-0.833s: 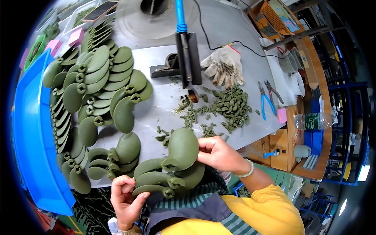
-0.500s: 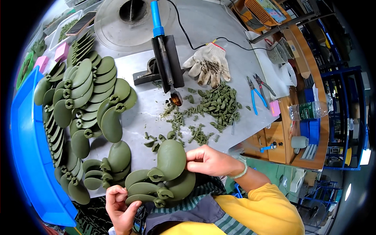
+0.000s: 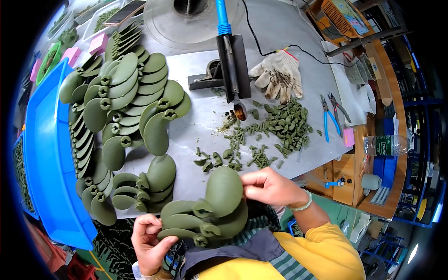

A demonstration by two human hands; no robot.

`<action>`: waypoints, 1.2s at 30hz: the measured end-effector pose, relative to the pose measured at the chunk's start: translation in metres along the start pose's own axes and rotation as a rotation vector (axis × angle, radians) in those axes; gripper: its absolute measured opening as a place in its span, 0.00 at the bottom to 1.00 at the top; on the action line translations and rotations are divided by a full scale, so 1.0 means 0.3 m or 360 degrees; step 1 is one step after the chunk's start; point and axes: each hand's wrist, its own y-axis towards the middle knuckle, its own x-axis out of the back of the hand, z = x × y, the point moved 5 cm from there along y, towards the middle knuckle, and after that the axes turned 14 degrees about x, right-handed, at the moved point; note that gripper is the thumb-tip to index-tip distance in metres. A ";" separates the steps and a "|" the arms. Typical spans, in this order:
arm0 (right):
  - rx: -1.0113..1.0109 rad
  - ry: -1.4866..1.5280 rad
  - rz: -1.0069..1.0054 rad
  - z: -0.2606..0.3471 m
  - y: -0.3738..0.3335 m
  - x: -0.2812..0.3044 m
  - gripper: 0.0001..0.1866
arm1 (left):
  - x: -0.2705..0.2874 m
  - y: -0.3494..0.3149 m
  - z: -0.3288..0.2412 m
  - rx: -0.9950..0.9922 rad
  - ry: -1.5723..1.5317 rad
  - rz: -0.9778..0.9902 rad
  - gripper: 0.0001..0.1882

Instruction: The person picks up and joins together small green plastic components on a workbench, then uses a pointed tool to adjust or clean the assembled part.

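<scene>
Between my two hands is a small stack of dark green two-bladed plastic propellers (image 3: 223, 191), fanned out over my lap at the table's near edge. My left hand (image 3: 150, 240) pinches the blade tips on the left, thumb below. With thumb and fingers, my right hand (image 3: 275, 186) grips the edge of the upper right blade. Split round hubs show along the middle of the stack. Left of it on the table lies another fanned group of propellers (image 3: 161, 172), and beyond that a large overlapping pile (image 3: 123, 95).
A blue-handled soldering iron (image 3: 224, 23) leans in a black stand, its tip browned. Green plastic offcuts (image 3: 291, 126) lie heaped beside a soiled glove (image 3: 280, 74). Blue-handled pliers (image 3: 325, 119) and red-handled cutters (image 3: 338, 107) lie right. A blue bin (image 3: 51, 158) stands left.
The whole view has swung left, so the table's things appear farther right in the picture. Both hands keep hold of the propeller stack, with little change in grip.
</scene>
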 end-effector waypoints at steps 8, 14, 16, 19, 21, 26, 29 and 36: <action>0.1074 -0.1579 -0.0176 0.038 0.146 -0.093 0.13 | 0.055 -0.034 -0.082 -0.0434 -0.0338 -0.0399 0.31; 0.1134 -0.2008 -0.0110 -0.009 0.155 -0.097 0.14 | 0.025 0.005 -0.071 -0.0405 -0.0354 -0.0395 0.30; 0.1140 -0.2137 -0.0164 -0.006 0.145 -0.084 0.14 | 0.011 0.017 -0.069 -0.0368 -0.0338 -0.0351 0.29; 0.1148 -0.2128 -0.0131 0.004 0.138 -0.084 0.13 | -0.010 0.020 -0.068 -0.0340 -0.0320 -0.0367 0.29; 0.1028 -0.2072 -0.0150 -0.007 0.142 -0.069 0.13 | -0.029 0.044 -0.062 -0.0331 -0.0305 -0.0305 0.28; 0.1075 -0.2063 -0.0271 0.025 0.109 -0.042 0.13 | -0.060 0.069 -0.051 -0.0306 -0.0322 -0.0289 0.27; 0.1003 -0.2232 -0.0561 0.089 0.034 0.054 0.09 | -0.078 0.090 -0.044 -0.0298 -0.0299 -0.0293 0.28; 0.0518 -0.1565 -0.0968 0.095 -0.033 0.250 0.10 | -0.139 0.159 -0.035 -0.0269 -0.0287 -0.0264 0.28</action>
